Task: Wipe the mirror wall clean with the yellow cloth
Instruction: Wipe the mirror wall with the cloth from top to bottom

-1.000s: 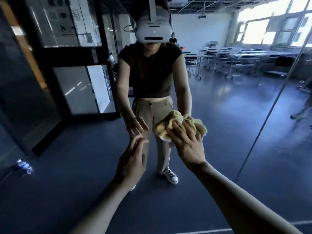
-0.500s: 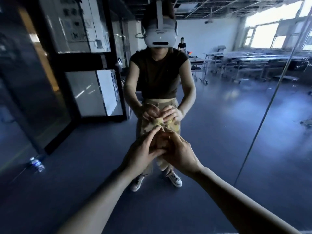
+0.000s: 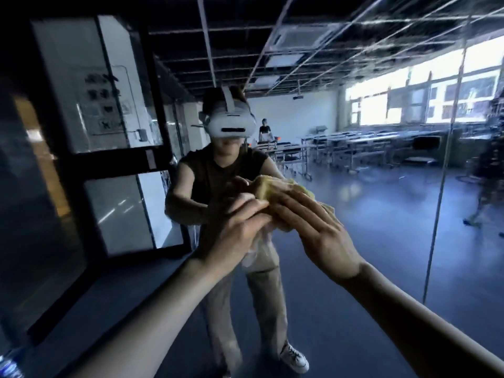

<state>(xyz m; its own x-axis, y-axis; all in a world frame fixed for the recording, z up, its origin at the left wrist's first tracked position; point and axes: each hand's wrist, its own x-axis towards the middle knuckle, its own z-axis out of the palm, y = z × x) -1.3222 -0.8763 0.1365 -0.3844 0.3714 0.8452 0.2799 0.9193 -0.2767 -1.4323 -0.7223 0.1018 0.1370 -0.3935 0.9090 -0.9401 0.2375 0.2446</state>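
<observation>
The large floor-to-ceiling mirror wall (image 3: 381, 241) fills the space ahead of both hands and throws back a person in a white headset (image 3: 231, 126), rows of desks and bright windows. Against it, between and just beyond the fingertips, sits the soft, crumpled yellow cloth (image 3: 275, 190), bunched into a thick wad with a paler corner hanging below the hands.

The hands are close together on it. The left hand (image 3: 240, 233) has its fingers curled in on the cloth's near edge, and the right hand (image 3: 321, 236) lies over it with long, fairly straight fingers. The picture is smeared, so the exact grip is uncertain.

The cloth looks light, limp and easily squashed. It should slide readily on glass and fold under pressure, so a flat palm over the middle of the wad, loose corners tucked in, seems the best hold.

Left of the left hand stands a dark-framed glazed door (image 3: 122, 159). Right of the right hand a thin vertical seam (image 3: 439, 203) divides the mirror panels and may snag an edge. Low, beyond the left forearm, a small clear plastic bottle (image 3: 8, 364) stands on the floor, well apart.
</observation>
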